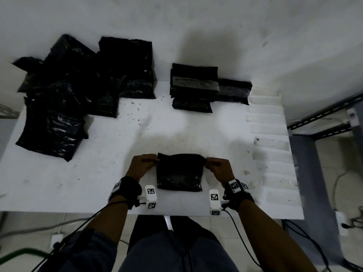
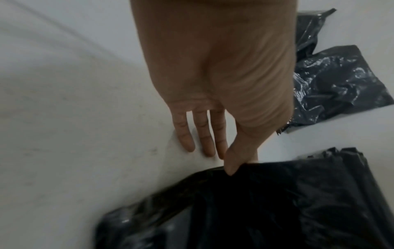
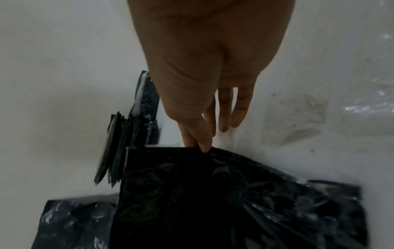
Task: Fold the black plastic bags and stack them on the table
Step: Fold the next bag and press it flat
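Both hands are working on one black bag [image 1: 179, 173] at the near middle of the white table [image 1: 121, 146]. The left hand [image 1: 141, 166] is pinching the bag's far left corner between thumb and forefinger, while its other three fingers [image 2: 203, 134] are hanging straight and loose, off the plastic. The right hand [image 1: 218, 167] is pinching the far right corner in the same way, its remaining fingers [image 3: 238, 109] extended and holding nothing. Between the two pinches the bag's far edge is lifting slightly off the surface and sagging in the middle, while its near part is lying flat on the table close to the near edge.

Farther away, right of centre, a stack of folded bags [image 1: 193, 85] is sitting on the table, with another folded bag [image 1: 233, 91] touching its right side. At the far left a loose pile of unfolded bags [image 1: 78, 85] is spreading over the table, well apart from the bag in hand, its plastic crinkled and glossy. Strips of clear tape [image 1: 269, 130] are lining the table's right edge. Beyond that edge, a grey metal frame [image 1: 322, 122] is standing on the tiled floor, with cables trailing near it.
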